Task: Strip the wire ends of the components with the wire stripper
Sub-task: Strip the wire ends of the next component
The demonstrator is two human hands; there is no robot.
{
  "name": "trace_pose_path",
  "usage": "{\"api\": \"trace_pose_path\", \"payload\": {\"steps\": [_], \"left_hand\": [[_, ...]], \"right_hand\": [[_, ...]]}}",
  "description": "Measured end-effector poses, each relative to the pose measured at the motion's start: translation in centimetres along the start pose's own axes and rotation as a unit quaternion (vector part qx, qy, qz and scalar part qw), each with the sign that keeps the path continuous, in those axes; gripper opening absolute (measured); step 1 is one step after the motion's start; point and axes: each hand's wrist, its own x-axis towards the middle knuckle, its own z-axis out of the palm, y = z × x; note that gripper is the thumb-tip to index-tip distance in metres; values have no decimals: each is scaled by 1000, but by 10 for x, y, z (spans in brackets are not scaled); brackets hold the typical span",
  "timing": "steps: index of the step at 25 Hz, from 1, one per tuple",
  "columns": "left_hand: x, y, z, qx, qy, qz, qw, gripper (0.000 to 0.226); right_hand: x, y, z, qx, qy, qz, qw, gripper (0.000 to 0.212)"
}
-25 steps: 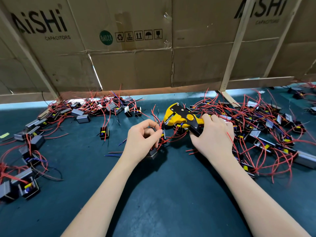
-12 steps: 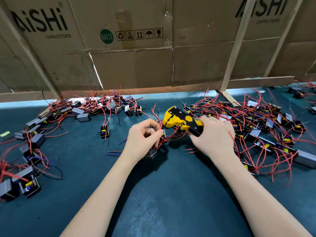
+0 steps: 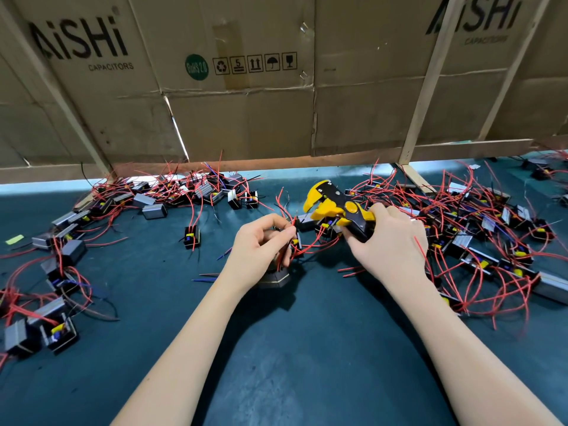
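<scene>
**Stripper in right hand, component in left, mid-desk**

Head view: I see both bare hands working over the dark teal desk [image 3: 276, 364]. Right hand [image 3: 390, 241] has its grip closed around the black handles of the yellow-and-black wire stripper [image 3: 335, 207]. Tool head points left and slightly up; its jaws stand apart, nothing visible between them. Left hand [image 3: 261, 244] has its grip pinched together on thin red wires [image 3: 307, 247], thumb and fingertips meeting just beside the stripper head. Those wires run to a small dark component [image 3: 275, 278] sitting under the left palm, touching the desk as far as I can tell. Wire tips are not in the stripper; they sit just below and left of it.

Left pile of components [image 3: 147, 204] runs along the far-left edge, red leads tangled. Right pile [image 3: 479, 241] is denser, lying right behind the right hand. One single unit [image 3: 192, 236] stands alone between left pile and left hand. Cardboard wall [image 3: 246, 118] printed "AiSHi CAPACITORS" closes the back of the desk, braced by wood slats [image 3: 427, 84].
</scene>
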Motion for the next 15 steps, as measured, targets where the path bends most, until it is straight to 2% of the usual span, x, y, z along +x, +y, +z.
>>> {"api": "trace_pose_path", "payload": {"steps": [4, 15], "left_hand": [[0, -1, 2, -9, -18, 1, 1000, 18], [0, -3, 5, 65, -26, -7, 998, 18]], "right_hand": [[3, 12, 7, -31, -41, 34, 998, 49], [-1, 1, 6, 38, -44, -36, 998, 47]]}}
